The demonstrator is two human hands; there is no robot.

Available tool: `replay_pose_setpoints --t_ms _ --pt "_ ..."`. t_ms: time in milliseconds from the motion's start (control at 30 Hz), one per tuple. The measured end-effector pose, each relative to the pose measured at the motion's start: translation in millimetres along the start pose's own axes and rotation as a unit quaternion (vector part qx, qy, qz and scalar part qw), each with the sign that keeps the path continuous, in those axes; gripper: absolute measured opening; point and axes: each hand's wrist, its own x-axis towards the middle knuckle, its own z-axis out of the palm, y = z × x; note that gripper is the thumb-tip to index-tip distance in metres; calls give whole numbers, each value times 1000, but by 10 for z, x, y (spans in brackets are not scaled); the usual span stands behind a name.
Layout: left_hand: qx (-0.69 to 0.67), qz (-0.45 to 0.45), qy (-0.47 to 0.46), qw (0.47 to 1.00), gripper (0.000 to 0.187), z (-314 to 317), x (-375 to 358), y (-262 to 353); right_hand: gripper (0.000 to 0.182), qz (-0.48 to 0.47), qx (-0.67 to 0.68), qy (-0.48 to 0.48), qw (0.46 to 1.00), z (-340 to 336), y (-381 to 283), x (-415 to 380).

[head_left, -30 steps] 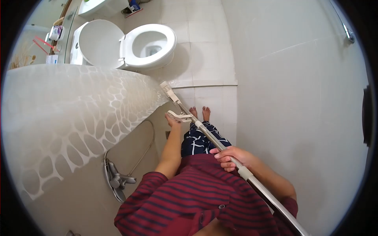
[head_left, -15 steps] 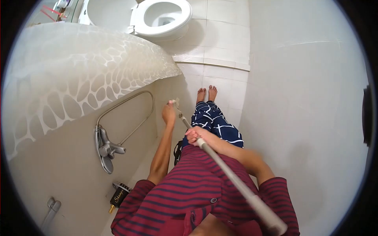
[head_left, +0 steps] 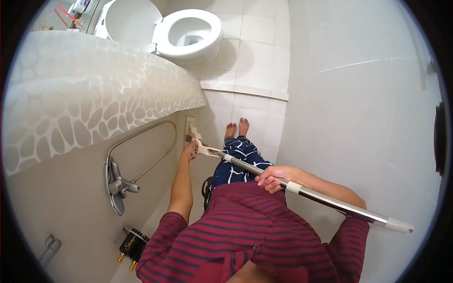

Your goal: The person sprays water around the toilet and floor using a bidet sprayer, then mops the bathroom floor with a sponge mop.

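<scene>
A long metal pole (head_left: 250, 166) with white plastic collars slants across my body, from the wall on the left to the lower right. My right hand (head_left: 272, 178) is closed round its middle, just beside a white collar. At the pole's far end is a white plastic forked head (head_left: 206, 149). My left hand (head_left: 188, 150) grips this head near the left wall, its fingers partly hidden. Just beyond those fingers sits a pale plate (head_left: 190, 123) on the wall; whether the head touches it I cannot tell. The pole's white end cap (head_left: 400, 225) points toward the right wall.
A pebble-patterned shower curtain (head_left: 94, 89) hangs at the left, above a shower mixer (head_left: 118, 184) with a looped hose. Black dispensers (head_left: 132, 245) are mounted lower left. Beyond a low floor ledge (head_left: 245, 91) stands a toilet (head_left: 188, 35) with its lid up. A smooth wall (head_left: 349, 118) rises on the right.
The pole has swung flatter, its near end moving right and up. My right hand has moved right with it. My left hand has shifted left and slightly down in view, toward the wall.
</scene>
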Motion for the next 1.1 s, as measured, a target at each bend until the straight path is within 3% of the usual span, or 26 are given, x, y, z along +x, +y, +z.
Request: replay_pose_setpoints --t_ms 33,67,133,167,233,267,300,367,467,533,567,600,633,667,700,767,800,867,900,933,967,1067,1100 --pt "-51 68 16 996 49 65 194 -21 12 -10 14 -12 1000 57 -24 -28" --pt "-4 145 155 977 49 118 381 -52 13 -16 29 -23 999 116 -69 -47" --pt "83 278 422 859 50 201 460 68 15 -43 31 -23 998 193 -144 -28" --pt "58 274 346 895 51 110 473 102 15 -61 21 -14 998 217 -181 31" --pt "14 256 188 948 55 -216 -299 336 17 -96 3 26 995 144 -192 370" --pt "67 258 204 942 55 -116 -508 307 18 -55 46 20 997 -92 -328 612" --pt "118 266 219 931 56 92 -635 319 20 -73 36 13 997 -191 -473 733" --pt "138 188 227 945 52 384 -673 151 26 -102 2 2 995 -348 -667 873" --pt "163 209 243 933 48 744 -981 114 35 -108 -35 21 993 -365 -573 1131" --pt "208 230 262 914 49 803 -974 103 36 -164 54 -33 984 -363 -576 1419" --pt "191 241 260 915 48 740 -911 76 37 -153 37 -20 987 -426 -574 1472" --pt "179 235 269 917 47 639 -815 46 37 -108 21 -55 992 -308 -547 1216" --pt "173 225 278 918 46 499 -736 -52 35 -175 -32 -70 982 -452 -448 1107" --pt "168 222 285 917 46 334 -623 -58 30 -215 -17 -20 976 -368 -295 729" --pt "32 162 52 985 46 57 -507 -71 18 -107 -12 -56 993 -561 -328 489" --pt "-32 141 -13 989 47 253 -90 -169 10 -125 -22 69 989 -378 -88 -56" --pt "-63 130 -45 988 47 351 55 -153 8 -133 -19 86 987 -297 -4 -244" --pt "154 249 67 954 46 870 86 194 9 -153 -23 122 980 -153 -20 -495" --pt "292 321 145 889 48 1136 138 293 9 -174 -66 180 966 -107 -88 -533" --pt "325 323 105 883 55 1372 2 548 9 -191 -109 236 946 -64 -198 -580" --pt "247 401 152 869 60 1696 174 572 10 -209 -153 289 922 -42 -311 -611" --pt "120 431 14 894 65 2045 -660 1048 16 -269 -373 441 770 -304 -834 -405" --pt "104 378 -28 919 67 2124 -754 1092 19 -271 -439 486 705 -449 -1115 -389"
